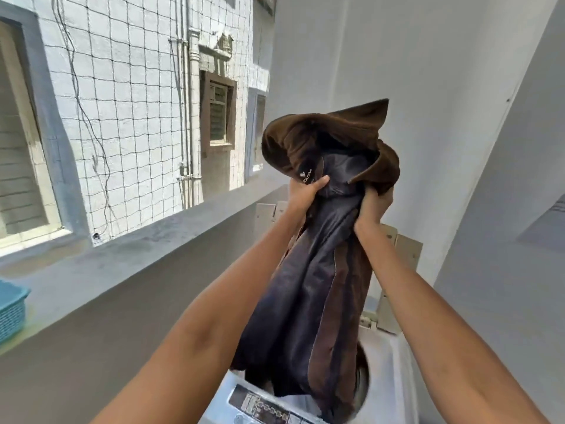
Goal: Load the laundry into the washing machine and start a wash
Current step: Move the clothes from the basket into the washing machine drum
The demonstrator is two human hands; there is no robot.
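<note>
I hold a brown jacket (pixel 324 270) with a dark shiny lining up in front of me. My left hand (pixel 305 191) grips it near the collar label, and my right hand (pixel 374 206) grips the bunched fabric beside the collar. The jacket hangs down from both hands, and its lower end dips into the open drum of a white top-loading washing machine (pixel 388 356) below. The machine's control panel (pixel 269 405) runs along the near edge. Its folded lid (pixel 397 261) stands upright behind the jacket.
A grey concrete ledge (pixel 128 258) runs along my left, with a wire net and a neighbouring building beyond it. A blue plastic basket (pixel 12 310) sits on the ledge at the far left. White walls close in behind and to the right of the machine.
</note>
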